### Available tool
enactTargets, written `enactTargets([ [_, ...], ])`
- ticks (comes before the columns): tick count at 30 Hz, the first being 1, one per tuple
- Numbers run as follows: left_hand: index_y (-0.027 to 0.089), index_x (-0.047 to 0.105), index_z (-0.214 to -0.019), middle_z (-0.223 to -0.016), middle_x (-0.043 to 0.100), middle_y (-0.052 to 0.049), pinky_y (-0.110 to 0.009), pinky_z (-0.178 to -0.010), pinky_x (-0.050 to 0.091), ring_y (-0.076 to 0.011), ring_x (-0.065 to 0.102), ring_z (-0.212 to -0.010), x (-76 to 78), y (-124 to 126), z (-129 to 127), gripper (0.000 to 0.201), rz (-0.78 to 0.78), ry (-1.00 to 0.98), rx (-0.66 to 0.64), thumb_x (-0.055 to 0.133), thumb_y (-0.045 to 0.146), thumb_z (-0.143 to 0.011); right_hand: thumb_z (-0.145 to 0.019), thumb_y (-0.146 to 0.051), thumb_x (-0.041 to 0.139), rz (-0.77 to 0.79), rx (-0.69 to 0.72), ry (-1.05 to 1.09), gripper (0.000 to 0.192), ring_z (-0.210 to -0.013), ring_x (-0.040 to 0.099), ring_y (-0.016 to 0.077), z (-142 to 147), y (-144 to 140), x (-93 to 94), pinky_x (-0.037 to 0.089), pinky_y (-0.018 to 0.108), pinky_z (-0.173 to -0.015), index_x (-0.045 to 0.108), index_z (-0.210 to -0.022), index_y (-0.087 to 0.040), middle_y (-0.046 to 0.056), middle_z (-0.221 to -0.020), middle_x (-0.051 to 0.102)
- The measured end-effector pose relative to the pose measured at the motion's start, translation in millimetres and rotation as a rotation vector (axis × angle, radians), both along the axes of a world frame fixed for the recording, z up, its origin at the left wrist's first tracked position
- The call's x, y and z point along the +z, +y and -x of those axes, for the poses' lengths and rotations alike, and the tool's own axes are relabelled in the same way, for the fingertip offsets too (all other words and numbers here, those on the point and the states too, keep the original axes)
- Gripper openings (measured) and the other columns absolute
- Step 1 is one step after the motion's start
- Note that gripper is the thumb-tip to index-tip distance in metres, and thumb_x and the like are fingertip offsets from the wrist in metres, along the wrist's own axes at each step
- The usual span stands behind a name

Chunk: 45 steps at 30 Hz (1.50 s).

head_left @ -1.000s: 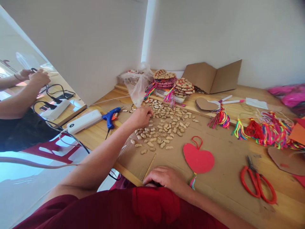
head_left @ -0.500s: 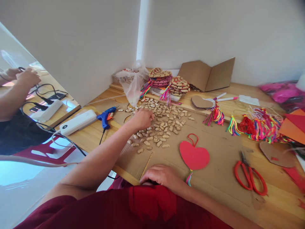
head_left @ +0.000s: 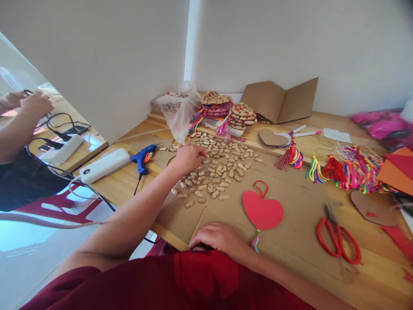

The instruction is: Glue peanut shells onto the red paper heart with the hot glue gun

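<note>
My left hand [head_left: 189, 157] reaches out over a spread of peanuts in their shells [head_left: 226, 165] on a cardboard sheet [head_left: 290, 202]. Its fingers are curled and pinched together at the pile's left edge, apparently on a peanut. My right hand [head_left: 217, 237] lies palm down at the near table edge, holding nothing, beside a thin wooden stick [head_left: 198, 224]. A red paper heart [head_left: 263, 211] with a loop and a tassel lies just right of it.
A blue glue gun [head_left: 142, 156] and a white power strip [head_left: 103, 165] lie to the left. At the back are a plastic bag [head_left: 180, 112], peanut-covered hearts [head_left: 243, 115] and folded cardboard [head_left: 279, 101]. Red scissors [head_left: 338, 241] and coloured tassels [head_left: 351, 172] lie right. Another person's hands [head_left: 32, 103] work at far left.
The camera turned slightly right. My left hand stayed at the peanut pile, drawing back and up a little with its fingers closing. My right hand has not moved.
</note>
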State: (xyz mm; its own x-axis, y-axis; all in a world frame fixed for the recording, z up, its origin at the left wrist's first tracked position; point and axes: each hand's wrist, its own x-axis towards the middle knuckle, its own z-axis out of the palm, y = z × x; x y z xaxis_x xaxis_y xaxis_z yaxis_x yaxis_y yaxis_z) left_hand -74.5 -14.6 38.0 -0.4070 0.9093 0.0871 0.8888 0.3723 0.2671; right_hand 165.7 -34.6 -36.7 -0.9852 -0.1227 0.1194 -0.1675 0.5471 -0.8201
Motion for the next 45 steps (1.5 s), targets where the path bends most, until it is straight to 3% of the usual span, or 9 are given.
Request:
enactTargets([
  [7,0.022,0.075,-0.087,-0.096,0.077,-0.004,-0.042,-0.098,0.040,-0.0263,0.065,-0.100,2.5,-1,-1,0.013,-0.004,-0.013,-0.053,0.063,0.021,-0.084,-0.095,-0.031,0.065,0.031,-0.016,0.043,0.016,-0.086,0.066,0.0141,-2,0,-1.3,0.047,0.022,-0.082,0.074,-0.101,-0.019,0.002,-0.091,0.074],
  [13,0.023,0.078,-0.104,-0.107,0.076,-0.008,-0.047,-0.101,0.039,-0.0314,0.061,-0.112,16.0,-2,40,0.027,-0.096,0.105,0.136,0.053,0.021,-0.092,-0.092,-0.027,0.068,0.024,-0.036,0.075,0.011,-0.083,0.066,0.0146,-1,0,-6.1,0.047,0.022,-0.079,0.074,-0.099,-0.021,0.002,-0.089,0.073],
  [18,0.025,0.078,-0.105,-0.109,0.075,-0.007,-0.042,-0.098,0.042,-0.0294,0.060,-0.110,3.5,-1,61,0.031,0.037,0.139,0.083,0.056,0.013,-0.087,-0.088,-0.026,0.073,0.029,-0.040,0.141,0.011,-0.076,0.064,0.0133,-1,0,-12.6,0.045,0.021,-0.074,0.072,-0.098,-0.021,-0.001,-0.084,0.072],
  [23,0.024,0.078,-0.105,-0.112,0.074,-0.007,-0.040,-0.097,0.041,-0.0287,0.060,-0.111,-7.3,4,58,0.026,0.031,0.149,0.032,0.062,0.016,-0.086,-0.088,-0.023,0.073,0.069,-0.047,0.243,0.009,-0.073,0.063,0.0125,0,1,-14.6,0.044,0.020,-0.071,0.071,-0.096,-0.020,-0.001,-0.083,0.071],
  [30,0.021,0.076,-0.091,-0.100,0.074,-0.007,-0.036,-0.091,0.044,-0.0264,0.062,-0.104,-11.2,6,60,0.017,-0.006,0.183,0.018,0.061,0.015,-0.085,-0.089,-0.025,0.072,0.096,-0.052,0.250,0.009,-0.074,0.064,0.0131,0,0,-16.2,0.044,0.020,-0.071,0.071,-0.096,-0.021,0.000,-0.082,0.071],
  [40,0.014,0.074,-0.097,-0.100,0.072,-0.014,-0.038,-0.090,0.048,-0.0290,0.064,-0.100,-15.8,2,54,0.024,-0.032,0.240,0.023,0.052,0.015,-0.087,-0.089,-0.021,0.070,0.138,-0.052,0.298,0.007,-0.073,0.063,0.0123,1,1,-9.9,0.043,0.019,-0.071,0.070,-0.095,-0.018,0.000,-0.081,0.070],
  [45,0.016,0.075,-0.095,-0.102,0.071,-0.009,-0.029,-0.086,0.050,-0.0214,0.066,-0.092,-12.6,2,54,0.025,-0.020,0.186,-0.001,0.051,0.014,-0.087,-0.090,-0.022,0.069,0.142,-0.048,0.301,0.007,-0.074,0.063,0.0122,1,1,-9.6,0.043,0.019,-0.071,0.071,-0.095,-0.018,0.000,-0.081,0.070],
])
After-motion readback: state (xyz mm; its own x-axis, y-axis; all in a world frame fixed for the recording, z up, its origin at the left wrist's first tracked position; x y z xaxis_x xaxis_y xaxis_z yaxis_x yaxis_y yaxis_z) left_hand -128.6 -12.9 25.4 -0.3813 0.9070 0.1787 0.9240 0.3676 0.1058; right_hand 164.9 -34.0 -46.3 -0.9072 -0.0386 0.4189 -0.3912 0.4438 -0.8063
